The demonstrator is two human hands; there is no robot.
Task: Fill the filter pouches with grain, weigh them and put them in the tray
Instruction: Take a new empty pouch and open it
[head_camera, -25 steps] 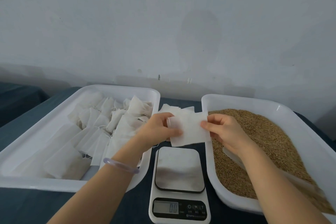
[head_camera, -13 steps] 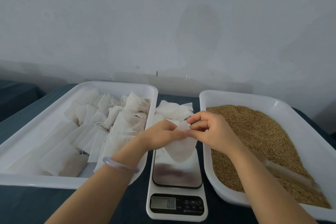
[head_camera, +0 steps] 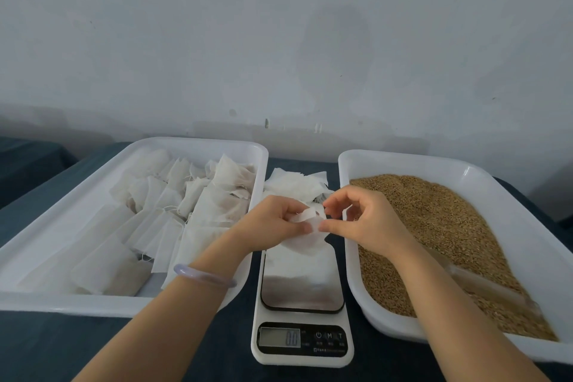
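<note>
Both hands hold one empty filter pouch [head_camera: 305, 237] above the digital scale [head_camera: 302, 288]. The left hand [head_camera: 273, 223] pinches one lip of its mouth and the right hand [head_camera: 369, 220] the other, probably to part it for filling. The grain [head_camera: 449, 226] lies right of the scale, the tray [head_camera: 198, 142] left.

One pouch tray [head_camera: 62, 211], one grain tray [head_camera: 403, 159], one scale [head_camera: 302, 360], one held pouch [head_camera: 307, 242], one left hand [head_camera: 273, 222], one right hand [head_camera: 372, 222].

A dark teal cloth [head_camera: 46, 347] covers the bench. Behind it stands a pale grey wall [head_camera: 279, 40], scuffed and faintly stained. A translucent lilac bangle [head_camera: 203, 277] shows low in the view.
</note>
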